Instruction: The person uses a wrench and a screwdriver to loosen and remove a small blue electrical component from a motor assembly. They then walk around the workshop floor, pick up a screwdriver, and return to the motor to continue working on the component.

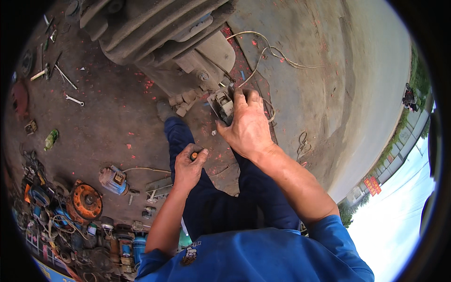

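Grey metal, the boxy fitting looks stiff, best held by its edges; left grip clamps an orange-ended handle (right grip: can't tell).

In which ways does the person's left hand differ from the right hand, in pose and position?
The left hand is curled around an orange-ended handle; the right hand is spread wider, its thumb and fingers at a small boxy part.
The left hand is in front of the left trouser leg; the right hand reaches farther forward.
Both are bare.
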The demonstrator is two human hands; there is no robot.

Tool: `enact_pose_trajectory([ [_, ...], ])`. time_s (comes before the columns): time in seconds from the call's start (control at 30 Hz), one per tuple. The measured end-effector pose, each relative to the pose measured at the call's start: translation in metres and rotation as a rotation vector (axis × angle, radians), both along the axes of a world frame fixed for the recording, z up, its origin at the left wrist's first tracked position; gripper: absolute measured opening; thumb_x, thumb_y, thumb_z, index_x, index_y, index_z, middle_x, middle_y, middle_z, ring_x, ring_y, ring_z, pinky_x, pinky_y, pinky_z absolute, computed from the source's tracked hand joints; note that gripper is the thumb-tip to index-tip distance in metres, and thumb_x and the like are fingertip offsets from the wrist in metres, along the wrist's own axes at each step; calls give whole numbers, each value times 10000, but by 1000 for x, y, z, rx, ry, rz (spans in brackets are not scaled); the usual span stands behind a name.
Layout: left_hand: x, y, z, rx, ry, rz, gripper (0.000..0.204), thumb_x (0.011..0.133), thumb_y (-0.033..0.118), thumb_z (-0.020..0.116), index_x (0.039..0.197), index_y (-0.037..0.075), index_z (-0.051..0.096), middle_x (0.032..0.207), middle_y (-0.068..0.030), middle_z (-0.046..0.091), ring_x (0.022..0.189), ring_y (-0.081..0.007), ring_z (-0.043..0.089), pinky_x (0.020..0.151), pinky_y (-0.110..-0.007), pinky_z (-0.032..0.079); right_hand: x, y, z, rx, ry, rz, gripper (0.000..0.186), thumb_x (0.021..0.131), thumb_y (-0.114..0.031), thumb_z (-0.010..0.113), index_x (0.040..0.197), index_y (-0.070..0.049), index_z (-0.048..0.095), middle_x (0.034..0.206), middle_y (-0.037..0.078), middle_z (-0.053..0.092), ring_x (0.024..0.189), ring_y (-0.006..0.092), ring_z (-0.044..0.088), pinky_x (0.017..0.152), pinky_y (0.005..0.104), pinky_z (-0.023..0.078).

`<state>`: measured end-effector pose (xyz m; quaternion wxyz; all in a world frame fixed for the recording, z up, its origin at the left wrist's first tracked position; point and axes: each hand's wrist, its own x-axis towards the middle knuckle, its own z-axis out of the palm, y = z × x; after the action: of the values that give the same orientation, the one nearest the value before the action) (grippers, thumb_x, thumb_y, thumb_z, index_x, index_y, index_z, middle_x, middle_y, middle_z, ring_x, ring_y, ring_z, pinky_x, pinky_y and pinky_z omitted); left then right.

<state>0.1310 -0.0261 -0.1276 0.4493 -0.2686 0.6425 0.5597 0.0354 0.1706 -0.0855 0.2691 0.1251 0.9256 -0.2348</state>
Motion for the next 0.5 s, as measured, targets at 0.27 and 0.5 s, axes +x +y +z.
enact_pose_trajectory([
  [0.27, 13, -29, -8, -58, 91, -25, 198, 933, 182, 673, 846, 8, 638, 684, -31, 596, 608, -100, 550, 587, -267, 470, -65, 19, 22, 195, -67, 1024, 527, 894, -125, 560, 1416, -175, 507, 1338, 140, 485, 1232, 335, 476, 906, 462, 476],
  [0.5, 29, -66, 4, -34, 66, 264, 197, 904, 155, 700, 834, -16, 633, 646, -14, 537, 596, -85, 457, 554, -273, 392, -91, 39, 41, 359, -266, 821, 752, 843, -298, 763, 1431, -40, 372, 1191, 230, 592, 1081, 395, 619, 911, 441, 528],
])
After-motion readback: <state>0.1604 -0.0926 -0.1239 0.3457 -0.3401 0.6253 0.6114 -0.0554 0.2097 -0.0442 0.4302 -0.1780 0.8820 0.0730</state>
